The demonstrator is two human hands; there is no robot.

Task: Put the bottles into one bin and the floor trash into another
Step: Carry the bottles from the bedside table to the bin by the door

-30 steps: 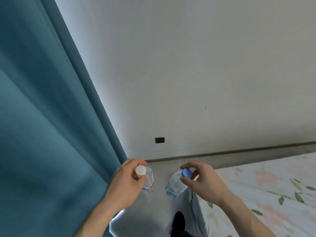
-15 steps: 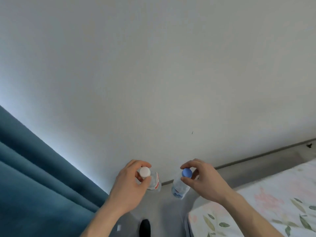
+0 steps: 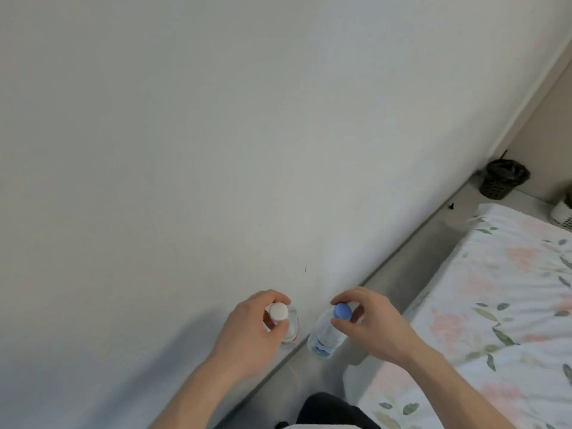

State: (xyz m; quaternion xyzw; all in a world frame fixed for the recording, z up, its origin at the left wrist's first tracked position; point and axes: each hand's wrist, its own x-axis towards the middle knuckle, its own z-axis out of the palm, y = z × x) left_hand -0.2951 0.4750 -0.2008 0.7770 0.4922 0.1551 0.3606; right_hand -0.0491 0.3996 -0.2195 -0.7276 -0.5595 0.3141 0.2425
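Nearest the camera, the person's dark-clad legs show at the bottom edge, standing on the grey floor strip between wall and bed.

Left hand curls round the neck of a clear bottle with a white cap; red label visible on its side. The bottle hangs upright below the hand, clear of the floor.

Right hand pinches the neck of a second clear bottle with a blue cap; blue print low on its body. The two bottles hang just beside each other, not touching.

To the right, a bed with floral cover.

Farther off, in the corner by the white wall, a dark mesh bin stands on the floor. A white bin is partly visible at the frame's right edge, past the bed.
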